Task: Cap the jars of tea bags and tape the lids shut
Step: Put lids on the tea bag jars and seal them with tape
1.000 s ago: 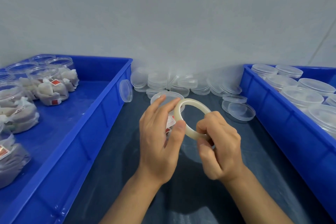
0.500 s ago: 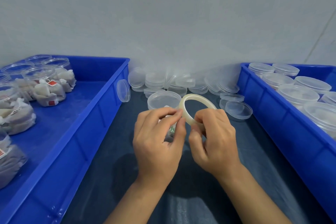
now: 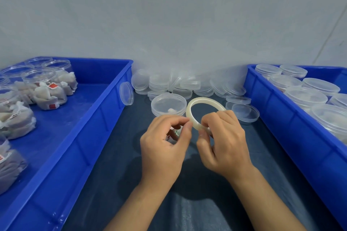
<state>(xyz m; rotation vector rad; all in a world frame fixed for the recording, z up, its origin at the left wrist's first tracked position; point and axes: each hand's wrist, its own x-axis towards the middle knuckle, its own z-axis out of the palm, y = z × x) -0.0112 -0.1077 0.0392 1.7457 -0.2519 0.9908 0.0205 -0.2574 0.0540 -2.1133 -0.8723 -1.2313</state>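
A capped clear jar of tea bags [image 3: 168, 104] stands on the dark mat in the middle, partly hidden behind my hands. My right hand [image 3: 223, 142] grips a whitish roll of tape [image 3: 201, 101] upright just right of the jar. My left hand [image 3: 165, 144] pinches thumb and forefinger at the roll's left edge, where the tape end sits. The jar's lower part is hidden by my left hand.
The blue bin on the left [image 3: 105, 118] holds several open jars of tea bags [image 3: 48, 90]. Capped jars [image 3: 308, 95] fill a second blue bin on the right [image 3: 281, 116]. Loose clear lids [image 3: 180, 84] are piled along the back wall, two more [image 3: 244, 112] beside the roll.
My left hand has gone from flat fingers over the jar to a pinch at the tape roll's edge. Both hands and the roll sit slightly lower.
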